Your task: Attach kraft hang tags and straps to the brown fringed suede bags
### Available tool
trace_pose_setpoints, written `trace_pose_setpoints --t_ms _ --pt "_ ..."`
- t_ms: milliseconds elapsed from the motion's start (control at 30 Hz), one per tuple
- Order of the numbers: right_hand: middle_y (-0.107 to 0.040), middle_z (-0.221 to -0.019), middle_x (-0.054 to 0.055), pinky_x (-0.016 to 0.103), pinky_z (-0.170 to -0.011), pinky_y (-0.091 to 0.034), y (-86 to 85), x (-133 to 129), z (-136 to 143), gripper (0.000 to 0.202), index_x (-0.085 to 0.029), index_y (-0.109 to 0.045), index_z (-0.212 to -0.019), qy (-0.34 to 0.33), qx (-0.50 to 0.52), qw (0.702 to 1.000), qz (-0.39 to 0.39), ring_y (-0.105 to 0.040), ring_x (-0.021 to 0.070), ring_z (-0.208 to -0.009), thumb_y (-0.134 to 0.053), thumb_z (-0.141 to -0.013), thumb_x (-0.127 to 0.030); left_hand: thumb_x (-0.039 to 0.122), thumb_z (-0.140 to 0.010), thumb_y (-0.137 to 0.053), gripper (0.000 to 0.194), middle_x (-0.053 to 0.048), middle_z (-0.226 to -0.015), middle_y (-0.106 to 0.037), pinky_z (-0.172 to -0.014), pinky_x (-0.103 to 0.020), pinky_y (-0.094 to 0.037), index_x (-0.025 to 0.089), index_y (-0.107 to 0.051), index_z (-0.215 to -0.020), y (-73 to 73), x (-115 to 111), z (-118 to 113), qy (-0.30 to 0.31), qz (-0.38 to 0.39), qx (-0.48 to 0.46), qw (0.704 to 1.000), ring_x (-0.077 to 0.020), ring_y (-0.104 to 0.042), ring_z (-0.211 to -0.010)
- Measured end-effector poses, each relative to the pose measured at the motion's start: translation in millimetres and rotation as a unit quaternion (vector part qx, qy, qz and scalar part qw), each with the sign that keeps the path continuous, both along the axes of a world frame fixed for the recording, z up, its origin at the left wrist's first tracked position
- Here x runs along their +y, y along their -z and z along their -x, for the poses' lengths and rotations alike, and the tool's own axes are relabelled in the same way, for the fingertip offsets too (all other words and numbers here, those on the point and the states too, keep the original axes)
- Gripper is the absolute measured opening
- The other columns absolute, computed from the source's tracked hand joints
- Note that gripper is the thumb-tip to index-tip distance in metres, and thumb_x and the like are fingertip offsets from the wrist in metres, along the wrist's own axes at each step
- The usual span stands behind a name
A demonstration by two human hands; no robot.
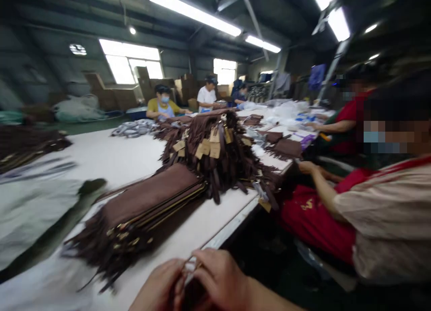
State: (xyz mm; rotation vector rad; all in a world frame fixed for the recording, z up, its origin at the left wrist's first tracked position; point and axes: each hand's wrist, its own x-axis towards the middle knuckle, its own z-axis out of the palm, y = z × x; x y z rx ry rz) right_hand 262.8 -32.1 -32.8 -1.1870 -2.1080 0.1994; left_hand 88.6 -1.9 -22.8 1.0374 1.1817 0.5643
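Pinching a thin brown strap (189, 267) between them, left hand (160, 287) and right hand (220, 277) work at the table (111, 156) edge, brown bags (148, 207) stacked just beyond, a co-worker (370, 212) seated right.

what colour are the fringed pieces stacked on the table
Dark brown, seen in the head view: the stacked fringed pieces on the table.

Workshop interior with long shared worktable.
Fluorescent tube lights (193, 12) run along a dark ceiling toward 12 o'clock; bright windows (129, 61) sit at 11 o'clock in the far wall, cardboard boxes (111, 95) stacked beneath. The pale worktable (111, 156) stretches from 7 toward 1 o'clock. The floor at 5 o'clock lies in shadow.
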Motion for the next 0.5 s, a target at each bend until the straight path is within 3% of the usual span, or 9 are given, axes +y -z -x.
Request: trace_pose_setpoints --t_ms 67,167,333,500 --pt "-0.072 -0.097 0.005 0.026 -0.080 -0.055 -2.1 -3 3 0.021 -0.018 -0.064 -0.110 -0.018 0.080 0.993 0.086 -0.068 0.0165 -0.088 -0.050 -0.094 -0.021 0.065 -0.080 -0.055 0.051 0.003 -0.045 -0.046 -0.043 -0.023 -0.030 0.019 -0.051 -0.057 -7.8 -6 4 0.030 -0.024 -0.028 0.999 -0.0084 -0.039 -0.040" --pt "-0.071 -0.107 0.008 0.029 -0.087 -0.055 -4.4 0 -1 0.028 -0.020 -0.063 -0.118 -0.060 0.124 0.978 0.154 -0.067 0.0181 -0.098 -0.050 -0.094 -0.023 0.057 -0.082 -0.056 0.044 0.003 -0.046 -0.049 -0.043 -0.022 -0.029 0.017 -0.053 -0.064 -14.7 -5 8 0.033 -0.024 -0.065 0.997 -0.0081 -0.041 -0.039" --pt "-0.072 -0.104 0.007 0.029 -0.083 -0.057 -8.1 2 3 0.028 -0.020 -0.063 -0.118 -0.077 0.105 0.976 0.177 -0.069 0.0180 -0.093 -0.048 -0.094 -0.025 0.057 -0.081 -0.058 0.042 0.004 -0.048 -0.051 -0.043 -0.021 -0.029 0.016 -0.056 -0.072 -16.0 -7 16 0.036 -0.011 -0.106 0.994 -0.0082 -0.044 -0.039" --pt "-0.071 -0.093 0.005 0.029 -0.075 -0.056 -4.6 1 14 0.024 -0.020 -0.062 -0.110 -0.070 0.048 0.987 0.134 -0.068 0.0174 -0.082 -0.046 -0.093 -0.022 0.057 -0.082 -0.056 0.043 0.004 -0.048 -0.051 -0.044 -0.021 -0.034 0.017 -0.055 -0.068 -13.1 -9 25 0.043 -0.028 -0.088 0.995 -0.0087 -0.044 -0.040"
